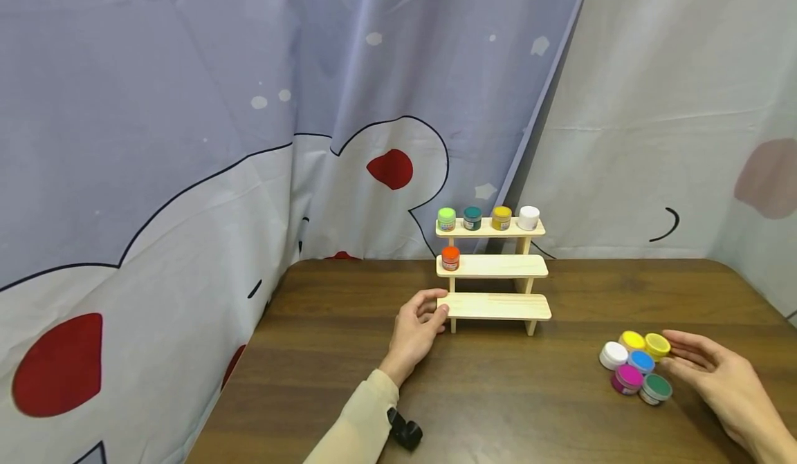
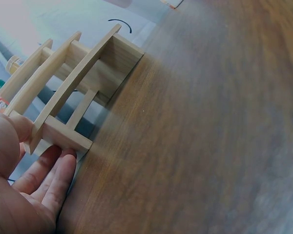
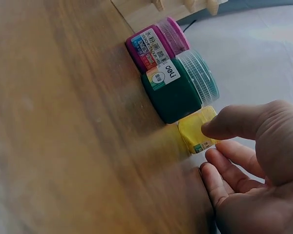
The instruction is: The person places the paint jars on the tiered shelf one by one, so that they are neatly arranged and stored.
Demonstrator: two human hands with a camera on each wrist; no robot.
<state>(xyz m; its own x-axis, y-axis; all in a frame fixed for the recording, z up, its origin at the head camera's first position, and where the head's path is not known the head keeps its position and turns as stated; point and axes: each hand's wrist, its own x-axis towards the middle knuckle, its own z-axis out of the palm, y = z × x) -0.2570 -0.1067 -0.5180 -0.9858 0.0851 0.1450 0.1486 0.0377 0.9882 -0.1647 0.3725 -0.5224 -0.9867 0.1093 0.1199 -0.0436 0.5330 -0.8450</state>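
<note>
A three-tier wooden display stand [image 1: 498,306] stands on the table. My left hand [image 1: 416,329] grips the left end of its lowest tier, thumb on top and fingers against the side support [image 2: 63,134]. Over at the right, my right hand [image 1: 716,374] pinches a yellow paint jar [image 3: 198,130] between thumb and fingers at the edge of a cluster. Beside that jar sit another yellow jar [image 1: 631,340], a white jar [image 1: 613,355], a blue jar [image 1: 641,362], a magenta jar [image 3: 151,46] and a dark green jar [image 3: 171,92].
On the top tier stand a lime green jar [image 1: 446,219], a teal jar [image 1: 472,218], an ochre jar [image 1: 501,218] and a white jar [image 1: 528,218]. An orange-red jar [image 1: 450,258] is at the middle tier's left end. A patterned curtain [image 1: 349,56] hangs behind the brown table [image 1: 529,409].
</note>
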